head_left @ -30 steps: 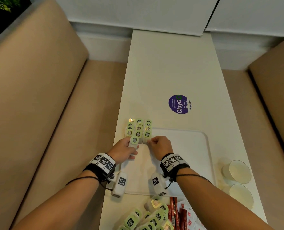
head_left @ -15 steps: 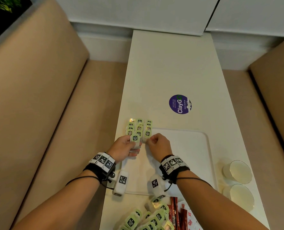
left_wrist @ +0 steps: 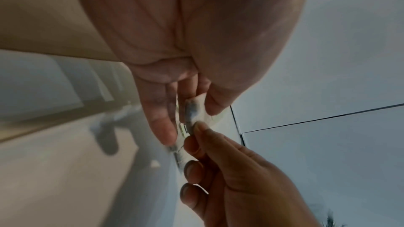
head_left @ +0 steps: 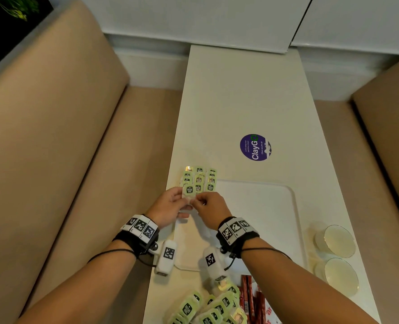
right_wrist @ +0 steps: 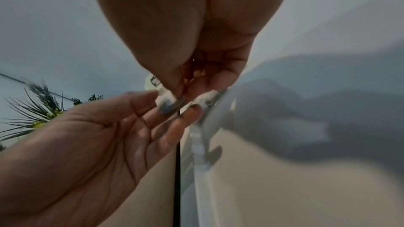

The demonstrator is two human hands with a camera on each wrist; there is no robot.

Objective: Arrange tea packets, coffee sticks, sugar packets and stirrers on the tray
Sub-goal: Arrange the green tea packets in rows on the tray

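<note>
Several green tea packets (head_left: 199, 180) lie in rows at the far left corner of the white tray (head_left: 263, 206). Just in front of them, both hands meet on one more green tea packet (head_left: 189, 191). My left hand (head_left: 185, 202) holds it between thumb and fingers, and my right hand (head_left: 199, 201) pinches its near edge. In the left wrist view the tea packet (left_wrist: 192, 113) sits edge-on between the left hand's fingers, with the right hand's fingertips (left_wrist: 197, 127) on it. The right wrist view shows the tea packet (right_wrist: 166, 101) pinched in my right hand.
A loose pile of green tea packets (head_left: 205, 307) and red coffee sticks (head_left: 249, 298) lie on the table's near end. Two round cups (head_left: 338, 240) stand right of the tray. A purple sticker (head_left: 254, 147) is further up the table. Beige benches flank both sides.
My right hand has shifted a little left and closed in on the packet in my left hand. The packet has moved slightly up toward the rows.
</note>
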